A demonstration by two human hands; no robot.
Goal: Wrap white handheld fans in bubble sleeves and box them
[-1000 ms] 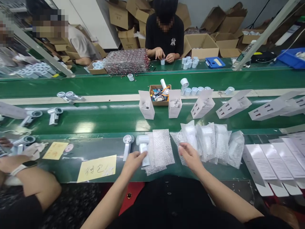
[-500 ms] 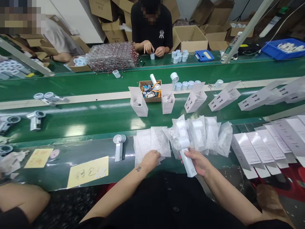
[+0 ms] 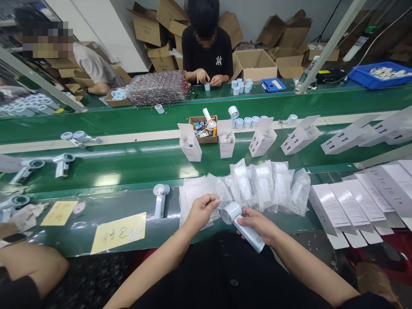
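My right hand (image 3: pixel 257 223) is wrapped round the handle of a light blue handheld fan (image 3: pixel 249 236), whose round head tilts toward my left hand. With thumb and fingers pinched, my left hand (image 3: pixel 203 209) holds the edge of a clear bubble wrap bag (image 3: pixel 219 189), lifted from a pile of flat bubble wrap bags (image 3: pixel 191 193). Just beyond, several fans wrapped in bubble wrap (image 3: pixel 262 182) lie side by side. Another handheld fan (image 3: pixel 160 201) lies on the bench to the left.
Open white boxes (image 3: pixel 191 148) stand along the green conveyor (image 3: pixel 144 161). More white boxes (image 3: pixel 331 206) lie at the right. A yellow paper note (image 3: pixel 119 231) rests on the bench at left. Across the belt, a co-worker (image 3: pixel 207 56) handles a small blue part.
My left hand has pinched a bubble wrap bag and raised its edge. My right hand has turned the fan, bringing its head left and down, closer to the left hand.
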